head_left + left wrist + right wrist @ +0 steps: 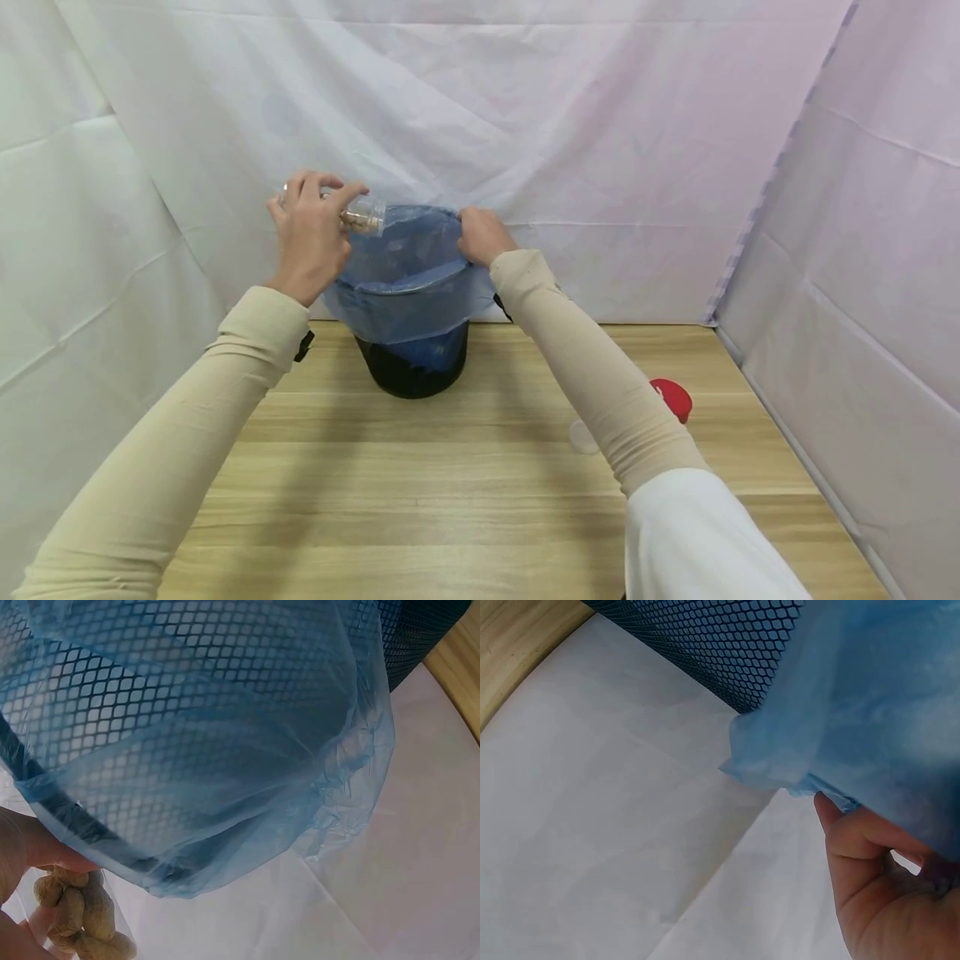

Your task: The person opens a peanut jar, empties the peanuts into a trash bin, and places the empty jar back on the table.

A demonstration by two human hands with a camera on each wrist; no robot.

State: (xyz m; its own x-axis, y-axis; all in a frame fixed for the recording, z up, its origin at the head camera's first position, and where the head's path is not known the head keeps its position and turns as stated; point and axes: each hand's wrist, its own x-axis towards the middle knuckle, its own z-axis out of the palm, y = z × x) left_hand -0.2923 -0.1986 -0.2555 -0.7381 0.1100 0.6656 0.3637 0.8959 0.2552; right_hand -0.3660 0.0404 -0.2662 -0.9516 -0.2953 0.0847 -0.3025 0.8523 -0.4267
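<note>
Over the wooden table (pixel 420 500), my left hand (pixel 310 237) grips the sideways jar (pixel 366 215), my right hand (pixel 483 235) pinches the bag (pixel 408 310); I should aim well inside the bin (pixel 408 377).

Broad room low over the near wooden table (pixel 420 508), between the left sleeve (pixel 172 442) and the right sleeve (pixel 585 358), up to the foot of the black bin (pixel 412 379). From above, a way into the mouth of the blue bag (pixel 405 312), bounded by the left hand (pixel 307 237) with its clear jar (pixel 365 215) on one side, the right hand (pixel 483 236) at the rim on the other. Beside the bin, loose bag folds in the way; behind, the back curtain (pixel 615 125). Farther right, passage between right sleeve and side curtain (pixel 870 275), past a red lid (pixel 673 398) and whitish disc (pixel 582 437), both low, partly hidden by the sleeve.
</note>
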